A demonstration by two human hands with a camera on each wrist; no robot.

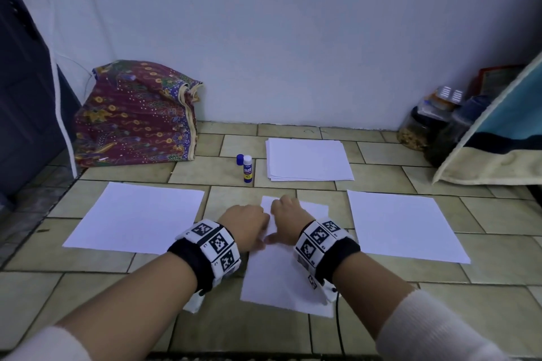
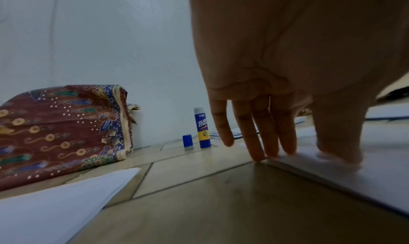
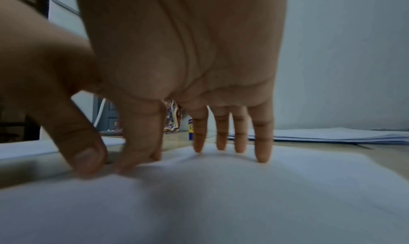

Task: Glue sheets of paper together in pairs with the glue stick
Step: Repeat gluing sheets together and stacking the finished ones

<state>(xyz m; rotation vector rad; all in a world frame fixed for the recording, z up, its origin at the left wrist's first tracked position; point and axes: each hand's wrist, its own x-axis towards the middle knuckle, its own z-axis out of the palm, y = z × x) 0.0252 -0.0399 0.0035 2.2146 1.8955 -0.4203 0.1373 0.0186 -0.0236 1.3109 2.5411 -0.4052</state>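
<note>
A white sheet of paper [image 1: 278,281] lies on the tiled floor right in front of me, seen close up in the right wrist view as paper [image 3: 243,195]. My left hand [image 1: 246,224] touches its left edge with straight fingertips [image 2: 257,156]. My right hand [image 1: 289,218] presses its straight fingers [image 3: 262,153] down on the sheet's far part. The glue stick [image 1: 247,169] stands upright and uncapped behind the sheet, its blue cap [image 1: 240,159] beside it; both show in the left wrist view as glue stick [image 2: 202,128] and cap [image 2: 187,141].
A sheet of paper [image 1: 135,218] lies to the left and another sheet [image 1: 401,224] to the right. A stack of paper [image 1: 308,160] sits behind, near the wall. A patterned cloth bundle [image 1: 135,114] stands at back left, jars [image 1: 419,126] and a towel [image 1: 498,138] at right.
</note>
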